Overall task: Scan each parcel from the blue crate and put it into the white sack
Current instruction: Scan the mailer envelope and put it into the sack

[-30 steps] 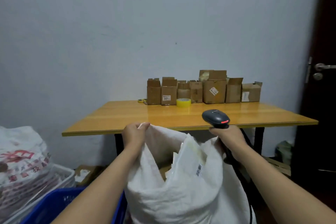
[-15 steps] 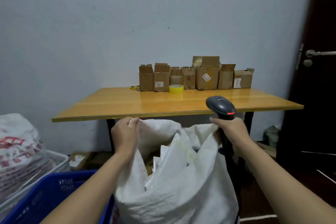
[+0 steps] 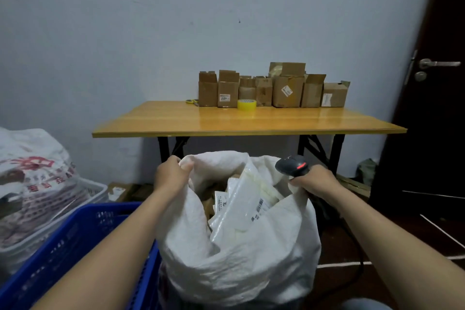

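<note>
white sack (image 3: 239, 272) mouth crowded with parcels (image 3: 242, 211), blue crate (image 3: 75, 246) close on left, table (image 3: 251, 121) beyond

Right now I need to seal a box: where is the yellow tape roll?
In the head view, the yellow tape roll sits on the wooden table, in front of the cardboard boxes, right of the scissors.

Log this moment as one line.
left hand grips white sack rim | right hand grips scanner at sack rim | parcels in sack | blue crate beside sack
</note>
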